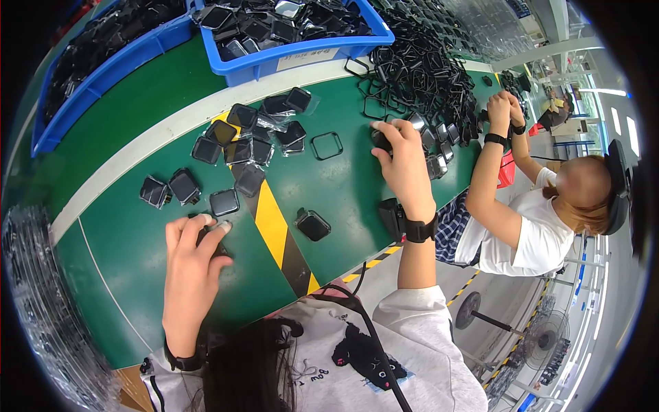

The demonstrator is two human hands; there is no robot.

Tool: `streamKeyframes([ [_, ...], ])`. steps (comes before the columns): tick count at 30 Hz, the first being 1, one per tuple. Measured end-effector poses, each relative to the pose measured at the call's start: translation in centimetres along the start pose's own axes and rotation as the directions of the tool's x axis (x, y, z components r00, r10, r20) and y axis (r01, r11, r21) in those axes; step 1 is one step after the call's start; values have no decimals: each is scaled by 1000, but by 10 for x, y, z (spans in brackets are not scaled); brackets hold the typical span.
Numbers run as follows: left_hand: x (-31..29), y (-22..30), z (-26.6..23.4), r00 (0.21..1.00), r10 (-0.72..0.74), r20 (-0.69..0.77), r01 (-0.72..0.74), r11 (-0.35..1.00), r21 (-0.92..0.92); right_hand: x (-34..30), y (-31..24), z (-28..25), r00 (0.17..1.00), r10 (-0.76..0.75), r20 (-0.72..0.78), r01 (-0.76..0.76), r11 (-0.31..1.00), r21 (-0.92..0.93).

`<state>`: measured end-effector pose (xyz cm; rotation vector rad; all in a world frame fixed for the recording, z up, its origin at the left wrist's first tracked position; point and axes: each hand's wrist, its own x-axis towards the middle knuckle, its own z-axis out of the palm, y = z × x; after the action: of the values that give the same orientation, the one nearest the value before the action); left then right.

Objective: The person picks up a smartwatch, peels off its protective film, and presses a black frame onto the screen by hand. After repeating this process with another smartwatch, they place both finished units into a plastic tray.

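My left hand (192,268) is closed over a dark piece (203,237) on the green table, mostly hidden by the fingers. It looks like a square watch case. Just beyond those fingertips lies a black square watch case (224,202). Farther right, my right hand (405,165) grips a black watch case (382,141) between thumb and fingers, beside a group of shiny cases (439,165). Between my hands another watch case (314,225) rests near the striped tape. Beyond it are a thin empty black frame (327,145) and several film-wrapped cases (261,151).
Two blue bins (295,55) of wrapped black cases stand along the far side. A heap of black frames (419,75) covers the far right of the table (137,275). At the right, a co-worker (528,226) in a white shirt holds both hands together over the table.
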<state>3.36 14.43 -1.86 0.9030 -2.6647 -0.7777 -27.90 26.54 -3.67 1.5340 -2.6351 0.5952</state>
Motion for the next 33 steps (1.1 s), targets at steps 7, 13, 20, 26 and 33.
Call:
streamKeyframes([
  [7, -4, -7, 7, 991, -104, -81, 100, 994, -49, -6, -23, -6, 991, -48, 126, 35, 993, 110],
  [13, -7, -5, 12, 986, -120, -117, 127, 990, 55, -17, -31, -5, 996, -36, 84, 22, 986, 165],
  [20, 7, 24, 42, 991, 27, -132, 6, 971, 240, -26, -44, -17, 996, -49, 71, 24, 948, 318],
  [26, 37, 41, 58, 986, -110, 127, 168, 656, -736, -33, -80, -22, 947, -272, 168, 130, 807, 576],
  [33, 46, 18, 60, 970, -94, 223, 220, -44, -974, 30, -69, 10, 953, -241, 184, 83, 790, 607],
])
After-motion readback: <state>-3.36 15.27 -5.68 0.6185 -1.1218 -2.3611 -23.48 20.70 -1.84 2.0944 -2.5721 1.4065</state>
